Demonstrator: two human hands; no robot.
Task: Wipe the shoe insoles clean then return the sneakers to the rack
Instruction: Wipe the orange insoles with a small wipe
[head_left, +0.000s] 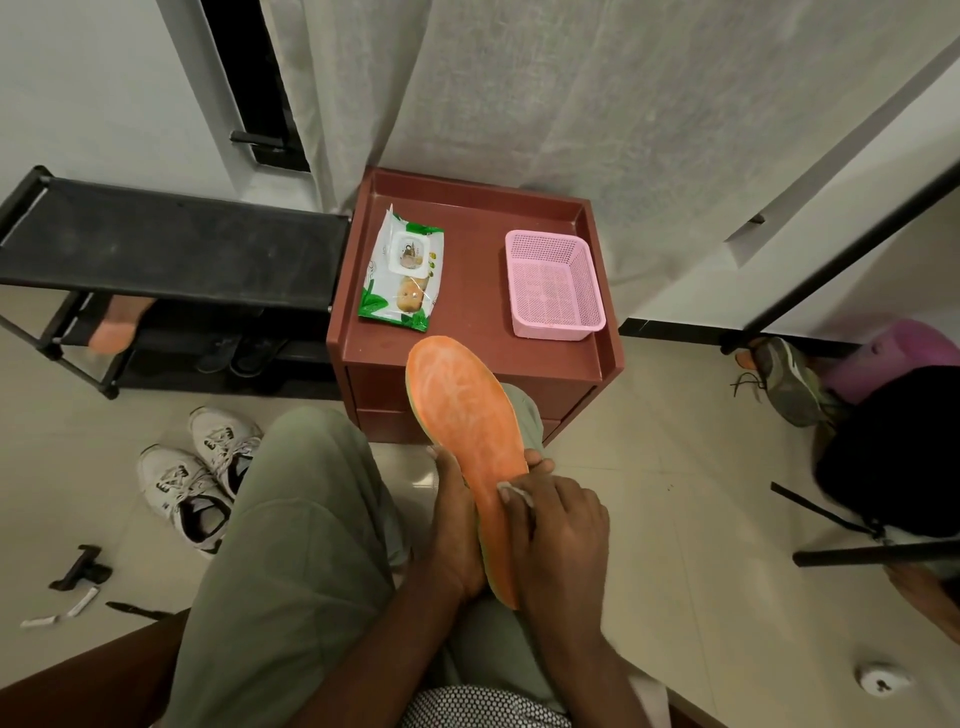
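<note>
Over the lap, the left hand (457, 525) grips the orange insole (467, 441) along its edge, fingers curled around it, while the right hand (558, 530) presses a white wipe (514, 492) against its lower surface. Left of the insole, two white sneakers (200, 478) lie on the floor. Beyond the insole, the worktop (478, 312) carries a wipes pack (404, 270) and pink basket (553, 283); the black rack (171, 249) stands farther left.

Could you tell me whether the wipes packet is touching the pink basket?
Apart. The head view shows bare cabinet top between the wipes packet and the pink basket.
</note>
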